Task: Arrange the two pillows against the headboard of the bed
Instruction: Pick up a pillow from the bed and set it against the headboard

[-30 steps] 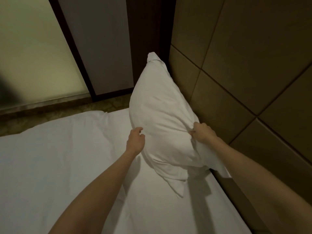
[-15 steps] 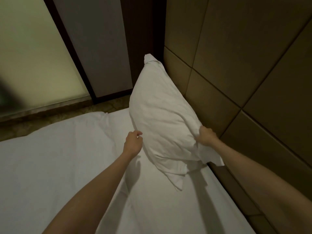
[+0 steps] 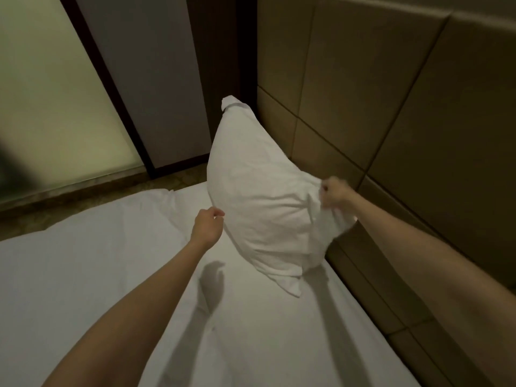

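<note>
A white pillow (image 3: 259, 196) stands tilted on the bed (image 3: 83, 275), its far corner pointing up, leaning toward the brown padded headboard (image 3: 391, 121) on the right. My right hand (image 3: 333, 194) pinches the pillowcase at the pillow's right edge, close to the headboard. My left hand (image 3: 208, 229) rests at the pillow's lower left edge with fingers curled; whether it grips the cloth is hard to tell. Only one pillow is in view.
The white sheet covers the mattress across the lower left. Beyond the bed's far edge lies a strip of floor (image 3: 83, 202), a frosted glass panel (image 3: 50, 107) and a dark-framed grey panel (image 3: 156, 79).
My right hand has shifted right and up along the pillow's edge, pulling the cloth toward the headboard. The pillow has lifted slightly off the sheet. My left hand stays at the lower left edge.
</note>
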Action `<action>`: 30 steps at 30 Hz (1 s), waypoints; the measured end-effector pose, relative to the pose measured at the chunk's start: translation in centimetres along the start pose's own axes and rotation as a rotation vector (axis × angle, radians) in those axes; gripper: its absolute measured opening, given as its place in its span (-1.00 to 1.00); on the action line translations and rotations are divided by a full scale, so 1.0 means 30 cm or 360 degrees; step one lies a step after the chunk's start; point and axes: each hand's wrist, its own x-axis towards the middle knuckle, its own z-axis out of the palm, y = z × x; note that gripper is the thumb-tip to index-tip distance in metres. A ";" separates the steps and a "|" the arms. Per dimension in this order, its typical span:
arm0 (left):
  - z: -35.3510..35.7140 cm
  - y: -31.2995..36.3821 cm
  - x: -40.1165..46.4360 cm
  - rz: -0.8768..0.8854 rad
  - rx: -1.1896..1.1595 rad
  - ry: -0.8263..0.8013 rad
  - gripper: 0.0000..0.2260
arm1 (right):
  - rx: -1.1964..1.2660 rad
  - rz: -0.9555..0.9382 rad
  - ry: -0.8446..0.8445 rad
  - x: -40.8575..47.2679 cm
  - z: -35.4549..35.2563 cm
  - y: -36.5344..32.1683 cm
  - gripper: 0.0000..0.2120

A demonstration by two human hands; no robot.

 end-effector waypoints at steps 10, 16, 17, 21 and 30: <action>0.010 0.145 -0.194 0.0168 0.0042 -0.0102 -0.72 | -0.0258 -0.0074 0.0441 -0.153 -0.095 0.093 -0.79; -0.034 0.176 -0.333 0.0133 -0.0041 -0.0059 -0.70 | -0.0096 -0.0104 0.0528 -0.299 -0.132 0.144 -0.76; -0.042 0.181 -0.361 0.0110 -0.0091 -0.0056 -0.70 | -0.0038 -0.0152 0.0526 -0.331 -0.135 0.142 -0.77; -0.073 0.190 -0.496 0.0087 -0.0306 -0.0080 -0.74 | 0.0251 -0.0293 0.0568 -0.476 -0.124 0.127 -0.76; -0.195 0.143 -0.858 0.0134 -0.0618 0.0082 -0.72 | 0.1148 -0.0429 0.0351 -0.884 -0.042 0.010 -0.83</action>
